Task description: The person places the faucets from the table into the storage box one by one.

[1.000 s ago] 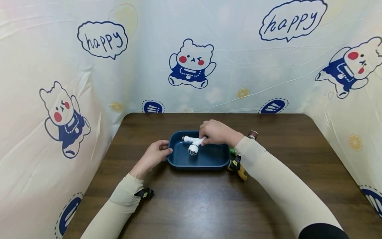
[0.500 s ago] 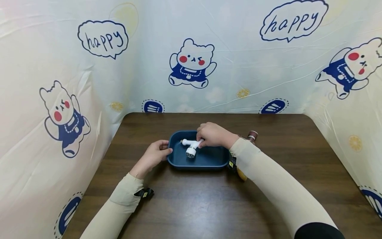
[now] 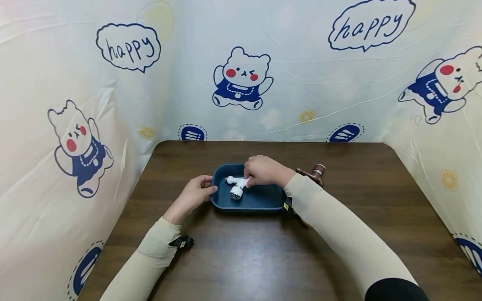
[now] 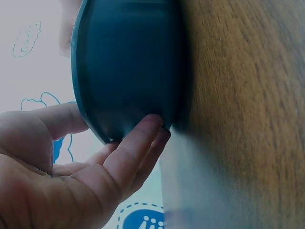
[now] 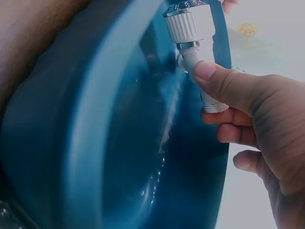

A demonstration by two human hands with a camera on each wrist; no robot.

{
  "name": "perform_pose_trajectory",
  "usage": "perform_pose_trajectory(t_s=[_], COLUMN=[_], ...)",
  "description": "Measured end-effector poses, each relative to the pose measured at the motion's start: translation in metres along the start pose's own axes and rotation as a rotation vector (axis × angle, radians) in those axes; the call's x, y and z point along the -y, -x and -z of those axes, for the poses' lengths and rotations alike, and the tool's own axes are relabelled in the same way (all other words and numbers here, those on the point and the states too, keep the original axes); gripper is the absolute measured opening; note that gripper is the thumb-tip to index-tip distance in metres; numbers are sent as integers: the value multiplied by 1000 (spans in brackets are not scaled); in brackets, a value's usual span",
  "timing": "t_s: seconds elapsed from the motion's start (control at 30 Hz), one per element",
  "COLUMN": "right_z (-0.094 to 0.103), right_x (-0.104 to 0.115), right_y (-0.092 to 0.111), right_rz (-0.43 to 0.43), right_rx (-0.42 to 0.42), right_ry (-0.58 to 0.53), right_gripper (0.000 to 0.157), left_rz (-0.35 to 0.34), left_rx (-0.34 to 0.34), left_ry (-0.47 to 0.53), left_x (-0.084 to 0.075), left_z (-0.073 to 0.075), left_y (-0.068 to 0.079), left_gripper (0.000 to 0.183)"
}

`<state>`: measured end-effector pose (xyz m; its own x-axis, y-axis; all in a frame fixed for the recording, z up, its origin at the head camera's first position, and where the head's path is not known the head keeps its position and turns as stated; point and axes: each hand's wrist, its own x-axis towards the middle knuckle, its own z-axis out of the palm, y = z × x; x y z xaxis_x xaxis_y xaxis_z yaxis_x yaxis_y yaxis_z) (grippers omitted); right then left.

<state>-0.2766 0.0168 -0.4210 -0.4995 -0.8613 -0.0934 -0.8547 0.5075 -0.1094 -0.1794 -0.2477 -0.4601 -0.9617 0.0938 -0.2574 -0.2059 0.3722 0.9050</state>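
A dark blue rectangular tray (image 3: 260, 207) stands on the brown wooden table. My left hand (image 3: 193, 194) holds its left end, the thumb at the rim and the fingers (image 4: 143, 138) against the outer wall. Over the inside of the tray, my right hand (image 3: 261, 170) pinches a white plastic faucet (image 3: 236, 191) between thumb and fingers. The faucet has a ribbed, chrome-tipped round end and a branch pointing left. In the right wrist view, the thumb presses on the body of the faucet (image 5: 188, 26), whose pale threaded end lies near the fingertips.
Right of the tray lies a reddish-brown pipe-like fitting (image 3: 318, 172), partly behind the right sleeve (image 3: 339, 217). A bit of something yellow (image 3: 304, 224) shows under that forearm. A printed curtain (image 3: 286, 83) surrounds the table's back and sides.
My right hand and the white faucet have moved slightly left and lower over the tray. The left hand stays put. More of the brown fitting shows; the green and yellow things are now mostly covered.
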Motion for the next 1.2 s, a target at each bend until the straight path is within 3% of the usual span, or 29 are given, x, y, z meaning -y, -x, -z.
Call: perform_pose_trajectory(t_s=[0.9, 1.2], right_z=[3, 5], right_x=[16, 22], right_y=[-17, -21], right_rz=[-190, -211], right_rx=[106, 149], right_ry=[-166, -203], right_gripper=[29, 30], left_rz=[15, 18], left_rx=[17, 11], left_ry=[-21, -28], left_x=[-2, -3], left_z=[1, 2], left_y=[0, 2], left_gripper=[51, 51])
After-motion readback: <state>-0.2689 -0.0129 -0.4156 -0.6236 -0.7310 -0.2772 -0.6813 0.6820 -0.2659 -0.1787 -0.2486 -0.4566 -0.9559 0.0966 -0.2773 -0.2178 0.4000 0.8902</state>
